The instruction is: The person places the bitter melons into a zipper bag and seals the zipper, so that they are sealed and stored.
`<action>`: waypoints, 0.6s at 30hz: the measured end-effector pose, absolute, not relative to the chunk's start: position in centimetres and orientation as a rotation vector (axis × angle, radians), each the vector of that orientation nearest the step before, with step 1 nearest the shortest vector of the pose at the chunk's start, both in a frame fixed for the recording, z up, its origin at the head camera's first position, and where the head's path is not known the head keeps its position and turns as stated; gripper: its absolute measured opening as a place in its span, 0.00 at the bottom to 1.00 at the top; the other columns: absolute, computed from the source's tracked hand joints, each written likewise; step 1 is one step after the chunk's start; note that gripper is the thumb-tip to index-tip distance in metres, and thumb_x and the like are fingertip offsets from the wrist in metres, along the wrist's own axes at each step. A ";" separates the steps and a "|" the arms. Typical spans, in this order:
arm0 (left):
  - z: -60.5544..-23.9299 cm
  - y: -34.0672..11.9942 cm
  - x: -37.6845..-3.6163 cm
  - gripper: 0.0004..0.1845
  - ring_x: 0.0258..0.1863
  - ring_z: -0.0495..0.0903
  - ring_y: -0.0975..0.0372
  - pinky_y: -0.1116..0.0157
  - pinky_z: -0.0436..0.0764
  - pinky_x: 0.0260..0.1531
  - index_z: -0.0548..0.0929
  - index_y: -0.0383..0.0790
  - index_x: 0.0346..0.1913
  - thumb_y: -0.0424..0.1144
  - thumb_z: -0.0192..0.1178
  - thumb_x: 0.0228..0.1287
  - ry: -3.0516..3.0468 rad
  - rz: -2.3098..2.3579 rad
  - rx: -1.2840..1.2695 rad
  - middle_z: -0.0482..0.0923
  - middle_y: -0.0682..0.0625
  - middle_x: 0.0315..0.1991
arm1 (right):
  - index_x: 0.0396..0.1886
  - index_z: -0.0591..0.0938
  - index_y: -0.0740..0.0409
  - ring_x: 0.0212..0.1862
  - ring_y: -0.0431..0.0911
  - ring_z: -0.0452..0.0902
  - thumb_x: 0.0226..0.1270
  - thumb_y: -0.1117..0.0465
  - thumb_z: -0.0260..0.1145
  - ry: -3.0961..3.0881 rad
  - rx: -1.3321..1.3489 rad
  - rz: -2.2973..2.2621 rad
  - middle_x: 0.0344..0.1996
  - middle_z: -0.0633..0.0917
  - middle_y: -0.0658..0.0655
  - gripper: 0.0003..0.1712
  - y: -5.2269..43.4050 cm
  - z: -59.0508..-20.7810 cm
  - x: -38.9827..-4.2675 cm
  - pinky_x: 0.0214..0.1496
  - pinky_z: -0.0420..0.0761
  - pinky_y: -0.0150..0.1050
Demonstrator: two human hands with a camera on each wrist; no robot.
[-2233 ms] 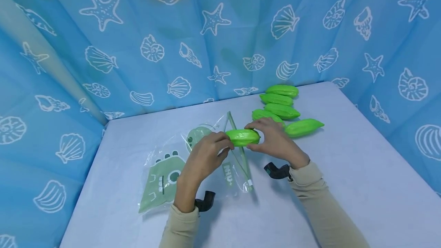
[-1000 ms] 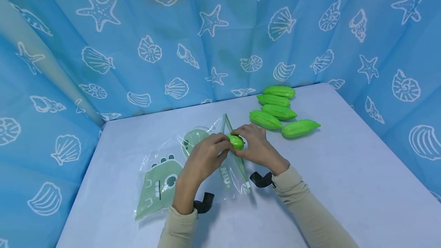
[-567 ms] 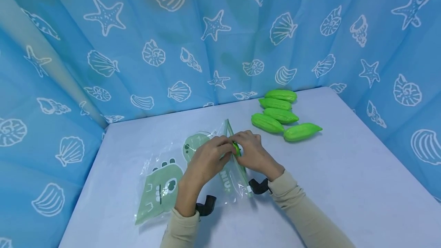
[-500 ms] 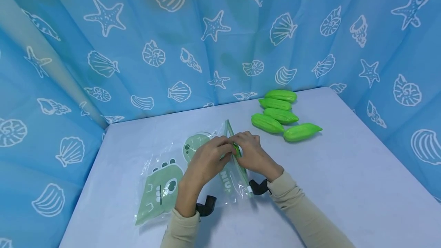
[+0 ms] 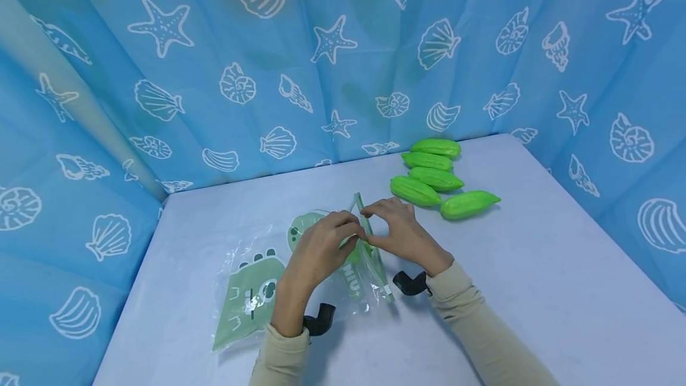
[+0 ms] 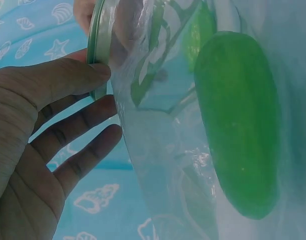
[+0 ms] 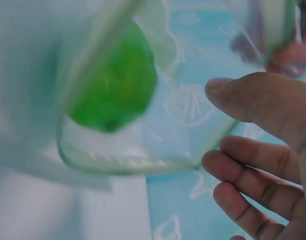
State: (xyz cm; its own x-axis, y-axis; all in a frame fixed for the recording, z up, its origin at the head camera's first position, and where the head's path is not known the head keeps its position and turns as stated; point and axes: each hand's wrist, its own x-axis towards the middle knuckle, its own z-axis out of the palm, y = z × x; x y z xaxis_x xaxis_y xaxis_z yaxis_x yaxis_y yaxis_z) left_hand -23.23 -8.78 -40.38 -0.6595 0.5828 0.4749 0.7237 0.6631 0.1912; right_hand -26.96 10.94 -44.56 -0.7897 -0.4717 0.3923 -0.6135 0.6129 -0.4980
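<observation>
A clear zip bag (image 5: pixel 252 290) printed with a green dinosaur lies on the pale table (image 5: pixel 536 267). My left hand (image 5: pixel 351 232) pinches the bag's green zip rim (image 6: pixel 98 45) between thumb and fingers and holds the mouth up. One green ridged toy fruit (image 6: pixel 238 125) lies inside the bag and shows through the plastic; the right wrist view shows its end (image 7: pixel 118 80) just inside the mouth. My right hand (image 5: pixel 375 222) hovers at the mouth, thumb (image 7: pixel 243 95) and fingers apart, with nothing between them.
Several more green toy fruits (image 5: pixel 436 177) lie in a cluster at the back right of the table. A blue curtain (image 5: pixel 321 46) with white shells and starfish encloses the table at the back and on both sides.
The green fruit, held in both hands outside the bag, has gone into the bag through its mouth. My right hand has let go of it. My left hand stays on the rim.
</observation>
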 end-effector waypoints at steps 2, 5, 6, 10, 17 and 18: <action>-40.4 -8.8 -23.2 0.07 0.39 0.75 0.68 0.71 0.76 0.38 0.84 0.48 0.35 0.33 0.66 0.53 -2.512 -0.519 -1.027 0.77 0.58 0.40 | 0.52 0.77 0.50 0.52 0.47 0.68 0.56 0.52 0.69 -2.591 0.878 0.929 0.46 0.78 0.49 0.23 11.6 -44.3 -27.1 0.47 0.59 0.52; -40.4 -8.7 -23.3 0.07 0.39 0.75 0.67 0.71 0.76 0.38 0.84 0.48 0.35 0.33 0.66 0.53 -2.515 -0.518 -1.031 0.77 0.58 0.40 | 0.51 0.78 0.50 0.52 0.48 0.68 0.56 0.51 0.68 -2.585 0.821 0.925 0.44 0.79 0.50 0.23 12.7 -44.0 -27.3 0.49 0.61 0.55; -40.3 -8.7 -23.3 0.07 0.39 0.75 0.67 0.71 0.76 0.38 0.84 0.48 0.35 0.33 0.66 0.53 -2.516 -0.517 -1.033 0.77 0.58 0.40 | 0.51 0.78 0.50 0.52 0.48 0.68 0.56 0.51 0.68 -2.591 0.797 0.924 0.44 0.79 0.50 0.23 13.1 -43.9 -27.4 0.50 0.61 0.55; -40.3 -8.7 -23.3 0.07 0.38 0.75 0.67 0.71 0.76 0.37 0.84 0.48 0.34 0.32 0.66 0.53 -2.507 -0.527 -1.050 0.77 0.58 0.40 | 0.51 0.79 0.52 0.54 0.51 0.65 0.57 0.50 0.68 -2.634 0.689 0.902 0.46 0.79 0.53 0.23 14.8 -43.6 -27.8 0.52 0.59 0.56; -40.4 -8.7 -23.3 0.07 0.38 0.75 0.68 0.72 0.76 0.37 0.84 0.48 0.34 0.32 0.65 0.54 -2.510 -0.534 -1.051 0.77 0.58 0.40 | 0.53 0.78 0.53 0.57 0.55 0.62 0.56 0.47 0.67 -2.703 0.569 0.874 0.53 0.77 0.56 0.26 17.4 -43.2 -28.3 0.50 0.56 0.57; -40.4 -8.7 -23.3 0.07 0.38 0.75 0.68 0.72 0.76 0.37 0.84 0.48 0.35 0.33 0.65 0.54 -2.511 -0.532 -1.048 0.77 0.58 0.40 | 0.53 0.78 0.52 0.57 0.55 0.61 0.56 0.46 0.67 -2.719 0.560 0.868 0.53 0.76 0.56 0.27 17.7 -43.1 -28.4 0.49 0.55 0.57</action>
